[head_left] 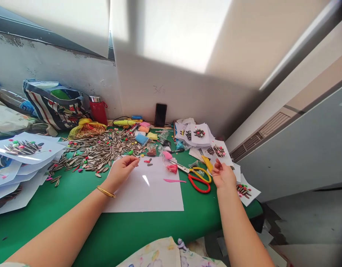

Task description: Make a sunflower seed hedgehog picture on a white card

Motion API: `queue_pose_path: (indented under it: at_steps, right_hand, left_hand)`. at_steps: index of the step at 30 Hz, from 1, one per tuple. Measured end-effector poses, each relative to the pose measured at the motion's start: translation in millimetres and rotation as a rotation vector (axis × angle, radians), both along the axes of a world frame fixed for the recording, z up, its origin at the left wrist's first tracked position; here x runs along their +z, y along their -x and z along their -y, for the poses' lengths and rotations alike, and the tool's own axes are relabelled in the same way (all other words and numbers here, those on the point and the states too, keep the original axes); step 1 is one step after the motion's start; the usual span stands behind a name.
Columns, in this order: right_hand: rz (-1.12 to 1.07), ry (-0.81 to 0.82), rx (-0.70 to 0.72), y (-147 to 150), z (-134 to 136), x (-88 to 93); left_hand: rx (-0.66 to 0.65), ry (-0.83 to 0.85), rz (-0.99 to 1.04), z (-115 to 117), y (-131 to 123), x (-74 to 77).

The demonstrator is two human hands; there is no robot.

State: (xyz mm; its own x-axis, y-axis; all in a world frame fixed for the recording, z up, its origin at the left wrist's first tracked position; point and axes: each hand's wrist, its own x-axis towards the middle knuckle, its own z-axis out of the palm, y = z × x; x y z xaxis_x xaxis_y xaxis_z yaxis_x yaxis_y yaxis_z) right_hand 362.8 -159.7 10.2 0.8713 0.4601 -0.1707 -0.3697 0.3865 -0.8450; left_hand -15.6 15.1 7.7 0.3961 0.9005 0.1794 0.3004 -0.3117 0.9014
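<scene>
My left hand (123, 171), with a gold bangle on the wrist, is above the left edge of a white sheet (148, 193). Its thumb and forefinger pinch together; what sits at the tips is too small to make out. Sunflower seeds (150, 164) and a bit of red clay (146, 161) lie near the top of the sheet. On its right are a pink plastic knife (174, 181) and a bag of red clay (172, 168). My right hand (224, 177) is raised beside the seed-decorated cards (221, 150), its fingers curled in; anything between them is hidden.
Scissors (200, 180) with red and yellow handles lie right of the sheet. A wide heap of sunflower seeds (104, 150) covers the back left. Stacked cards (29, 170) stand at left. A red bottle (98, 111), a patterned bag (58, 105) and a phone (160, 115) line the wall.
</scene>
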Motion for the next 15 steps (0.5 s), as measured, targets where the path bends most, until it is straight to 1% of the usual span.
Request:
queue_pose_path:
  at_steps: [3,6,10,15]
  right_hand:
    - [-0.03,0.0,-0.03,-10,0,-3.0]
    - [-0.073,0.005,-0.002,-10,-8,-5.3]
    - [-0.128,0.018,0.085,-3,-16,-6.0]
    - [-0.202,0.036,0.22,6,-17,-1.9]
  left_hand:
    - [-0.011,-0.001,0.0,0,1,-0.7]
    - [-0.017,0.009,0.002,-1,1,-1.1]
    - [-0.022,0.023,0.005,-1,2,-1.5]
    - [-0.032,0.015,-0.001,-1,2,-2.1]
